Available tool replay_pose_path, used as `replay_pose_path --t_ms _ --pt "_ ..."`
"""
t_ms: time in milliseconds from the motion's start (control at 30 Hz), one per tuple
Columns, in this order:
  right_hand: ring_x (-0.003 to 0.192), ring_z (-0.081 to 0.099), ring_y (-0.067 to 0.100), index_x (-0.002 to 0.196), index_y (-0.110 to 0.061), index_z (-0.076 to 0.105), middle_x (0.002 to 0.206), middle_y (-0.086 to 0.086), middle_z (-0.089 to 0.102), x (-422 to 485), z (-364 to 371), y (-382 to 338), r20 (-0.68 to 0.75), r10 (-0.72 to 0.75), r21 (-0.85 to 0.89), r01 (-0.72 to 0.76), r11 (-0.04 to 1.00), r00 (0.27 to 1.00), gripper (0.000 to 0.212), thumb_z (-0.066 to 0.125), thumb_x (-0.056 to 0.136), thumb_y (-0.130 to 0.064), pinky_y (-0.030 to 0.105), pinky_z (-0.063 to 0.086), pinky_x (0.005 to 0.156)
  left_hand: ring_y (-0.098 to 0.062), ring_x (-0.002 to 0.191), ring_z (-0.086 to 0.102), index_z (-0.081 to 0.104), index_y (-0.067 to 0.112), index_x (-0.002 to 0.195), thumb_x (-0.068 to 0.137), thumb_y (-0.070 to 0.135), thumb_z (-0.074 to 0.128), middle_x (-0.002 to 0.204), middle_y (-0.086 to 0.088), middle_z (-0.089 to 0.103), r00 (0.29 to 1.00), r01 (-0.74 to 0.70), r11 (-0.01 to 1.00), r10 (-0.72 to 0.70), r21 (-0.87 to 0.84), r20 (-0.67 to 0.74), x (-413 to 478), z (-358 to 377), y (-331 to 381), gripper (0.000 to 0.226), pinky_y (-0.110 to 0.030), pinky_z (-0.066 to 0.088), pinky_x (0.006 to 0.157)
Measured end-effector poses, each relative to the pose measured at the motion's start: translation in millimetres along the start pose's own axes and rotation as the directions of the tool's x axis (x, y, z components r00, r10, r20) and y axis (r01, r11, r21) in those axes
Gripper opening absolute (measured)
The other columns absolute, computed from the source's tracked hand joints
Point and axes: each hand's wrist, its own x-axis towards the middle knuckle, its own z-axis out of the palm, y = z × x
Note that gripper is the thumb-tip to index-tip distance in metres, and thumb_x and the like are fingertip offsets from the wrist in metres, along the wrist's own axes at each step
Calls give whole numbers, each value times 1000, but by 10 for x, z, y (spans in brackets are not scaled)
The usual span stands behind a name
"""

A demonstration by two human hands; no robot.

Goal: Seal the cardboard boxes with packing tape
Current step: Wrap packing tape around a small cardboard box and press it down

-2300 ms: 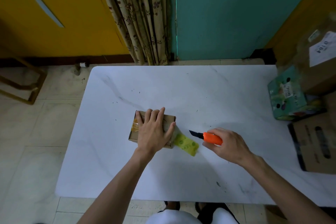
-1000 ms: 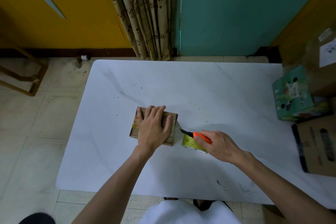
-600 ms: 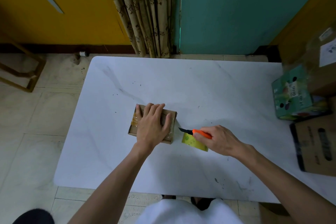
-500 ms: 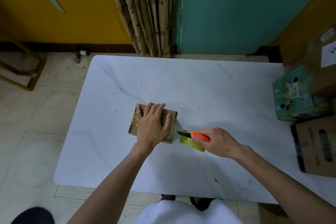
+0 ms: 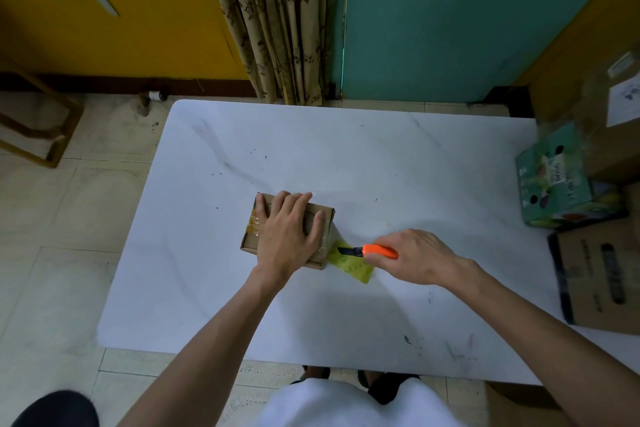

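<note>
Left hand (image 5: 287,236) pressed flat on my one box (image 5: 250,241); right hand (image 5: 415,256) grips one knife (image 5: 379,251) over one tape strip (image 5: 356,269) beside the box.

Small brown cardboard box (image 5: 254,236) flat on table, clear tape across top.

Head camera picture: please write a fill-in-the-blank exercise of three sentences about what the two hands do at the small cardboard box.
1. The left hand presses flat on top of the small brown cardboard box, which stands on the white marbled ____.
2. The right hand grips a utility knife whose handle is ____.
3. The knife's black blade points toward the person's ____.

Missing words: table; orange; left.
</note>
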Motion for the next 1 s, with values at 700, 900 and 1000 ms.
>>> replay_pose_path --t_ms 700,900,1000 --pt "65 54 15 76 -22 57 71 -1 59 159 158 -50 94 123 83 -131 988 988 44 44 94 -59 29 35 55 -21 120 53 67 14 124 98 48 47 118 4 68 1000 -11 1000 11 18 7 1 -11 3 47 -59 18 120" --pt "67 57 15 78 -23 57 72 -6 61 87 174 142 8 278 273 -269 924 961 51 40 90 -70 31 42 60 -21 120 53 67 14 123 98 46 48 118 4 68 1000 -15 1000 15 16 -2 -6 -1 5 45 -58 18 120" --pt "80 60 21 103 -28 55 85 -6 62 44 246 382 -103 460 365 -396 842 882 42 42 92 -67 33 43 66 -21 120 54 67 15 123 98 46 49 118 4 68 1000 -14 1000 14 21 -1 -3 10 -1 44 -58 18 120"
